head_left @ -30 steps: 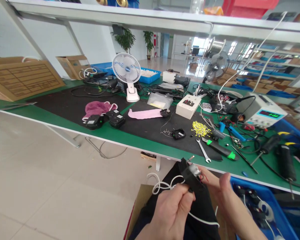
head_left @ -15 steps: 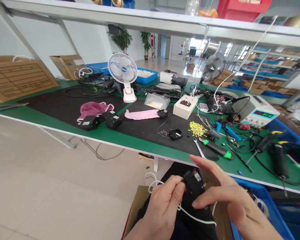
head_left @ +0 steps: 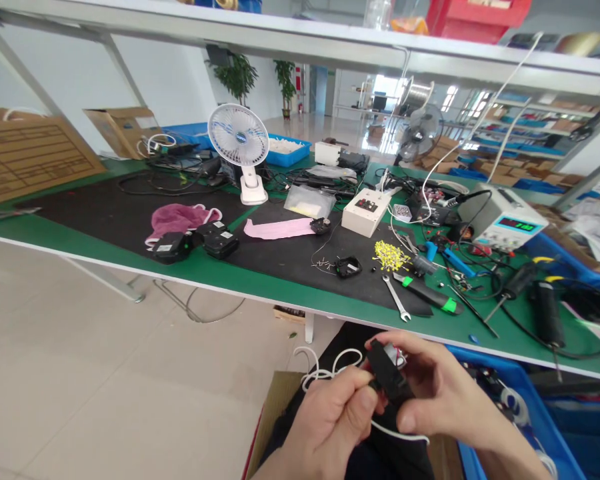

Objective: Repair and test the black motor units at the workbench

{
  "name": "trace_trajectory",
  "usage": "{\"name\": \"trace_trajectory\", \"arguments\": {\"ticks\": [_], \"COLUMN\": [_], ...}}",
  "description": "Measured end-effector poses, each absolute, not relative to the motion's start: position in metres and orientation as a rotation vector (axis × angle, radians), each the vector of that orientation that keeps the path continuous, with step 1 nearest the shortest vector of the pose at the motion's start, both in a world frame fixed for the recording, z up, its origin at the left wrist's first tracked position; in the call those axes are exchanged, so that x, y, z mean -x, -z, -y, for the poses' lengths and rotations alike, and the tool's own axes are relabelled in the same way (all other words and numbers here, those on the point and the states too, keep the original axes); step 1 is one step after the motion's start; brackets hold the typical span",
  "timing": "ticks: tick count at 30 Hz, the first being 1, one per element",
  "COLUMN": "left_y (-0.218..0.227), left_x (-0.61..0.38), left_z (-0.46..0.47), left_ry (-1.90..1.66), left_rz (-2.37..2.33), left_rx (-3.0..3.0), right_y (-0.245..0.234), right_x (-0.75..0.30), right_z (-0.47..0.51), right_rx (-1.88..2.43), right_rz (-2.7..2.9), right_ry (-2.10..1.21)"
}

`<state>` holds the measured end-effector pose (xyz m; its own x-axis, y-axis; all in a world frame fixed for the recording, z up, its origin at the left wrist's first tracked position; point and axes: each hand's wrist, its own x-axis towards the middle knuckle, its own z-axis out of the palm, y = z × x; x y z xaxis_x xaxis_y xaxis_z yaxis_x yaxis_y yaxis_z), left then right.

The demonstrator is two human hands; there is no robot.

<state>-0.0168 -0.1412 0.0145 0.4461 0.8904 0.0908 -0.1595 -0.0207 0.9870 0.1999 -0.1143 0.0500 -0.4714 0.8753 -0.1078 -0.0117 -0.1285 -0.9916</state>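
Observation:
Over my lap, below the bench edge, I hold a small black plastic device (head_left: 387, 370) with a silvery part and a bit of red wire at its top. My left hand (head_left: 330, 413) pinches its left side between thumb and fingers. Around its top and right side curl the fingers of my right hand (head_left: 440, 390), with the thumb at the lower edge. A white cord (head_left: 397, 435) hangs below the device, and loops of it lie behind my left hand. Just beyond, on the bench, lie a wrench (head_left: 396, 300) and an open black housing (head_left: 349, 267).
Yellow-headed small parts (head_left: 391, 256), a black-and-green knife (head_left: 430, 295) and electric screwdrivers (head_left: 547, 313) lie on the green bench. A white fan (head_left: 240, 137), a control box (head_left: 365, 212) and a power supply (head_left: 505, 217) stand behind. A blue bin (head_left: 525, 393) sits at lower right.
My right hand has closed in from spread fingers to a grip around the device. The device has turned slightly. The whole view has shifted a little, and the wrench now shows in full.

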Motion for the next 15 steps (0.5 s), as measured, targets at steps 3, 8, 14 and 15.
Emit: {"name": "trace_trajectory", "arguments": {"ticks": [3, 8, 14, 15], "left_y": [-0.007, -0.004, -0.006, -0.008], "left_x": [0.014, 0.010, 0.014, 0.014], "left_z": [0.143, 0.142, 0.129, 0.128], "left_ry": [-0.891, -0.645, -0.740, -0.746], "left_rz": [-0.511, -0.202, -0.362, -0.405], "left_rx": [-0.945, -0.542, -0.651, -0.725], "right_y": [-0.066, -0.106, -0.120, -0.116], "right_x": [-0.208, -0.216, -0.209, -0.207], "right_z": [0.106, 0.090, 0.098, 0.101], "right_rx": [1.019, 0.855, 0.944, 0.953], "right_rz": [1.795, 2.231, 2.456, 2.414], "right_ry": [-1.381, -1.240, -1.039, -1.018]}}
